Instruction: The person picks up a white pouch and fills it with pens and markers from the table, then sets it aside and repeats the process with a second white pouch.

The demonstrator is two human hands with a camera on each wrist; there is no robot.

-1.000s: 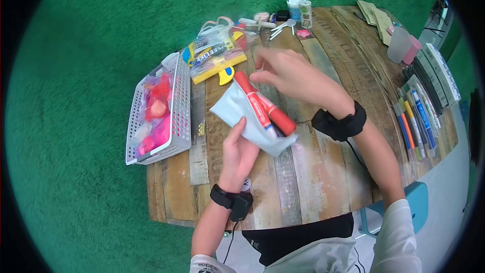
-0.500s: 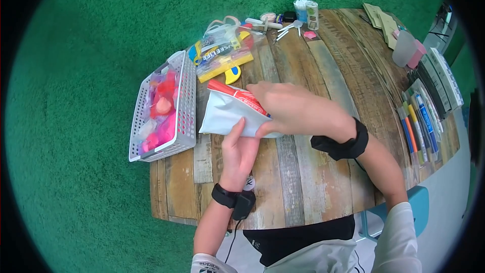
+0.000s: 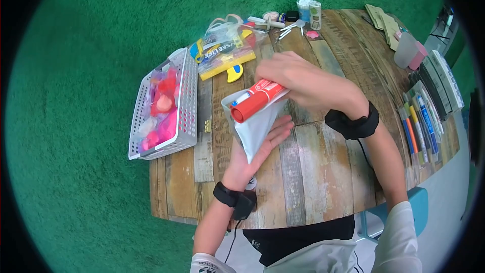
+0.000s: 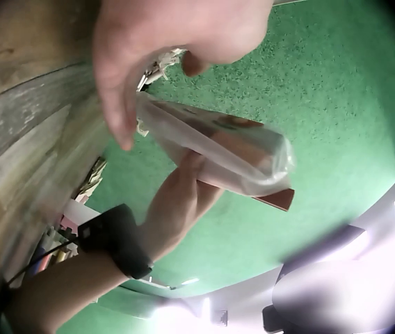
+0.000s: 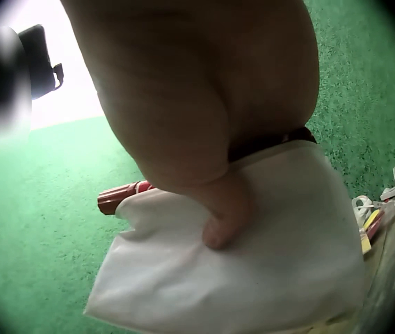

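Note:
In the head view my right hand [image 3: 310, 78] grips a soft white pouch [image 3: 255, 134], with red markers [image 3: 251, 107] poking out along its mouth. The right wrist view shows the thumb [image 5: 222, 226] pressed on the pouch's white side, and a red marker cap [image 5: 117, 198] sticks out beyond it. My left hand [image 3: 252, 156] lies below the pouch, palm up, its fingers extended. Seen from the left wrist, the left fingers [image 4: 114, 97] are straight near the pouch [image 4: 211, 149], and the right thumb is against it.
To the left stands a white perforated basket [image 3: 187, 106] with pink and red items. Beyond the hands lie a clear yellow-edged bag [image 3: 222, 53], cotton swabs [image 3: 305, 5] and a pink star-shaped piece [image 3: 312, 34]. Pens in a clear case [image 3: 419, 121] sit at the right of the wooden table [image 3: 323, 172].
My right hand came down onto the pouch and now holds it with the markers, tilted with a red cap toward me. The left hand has let go, fingers extended beneath.

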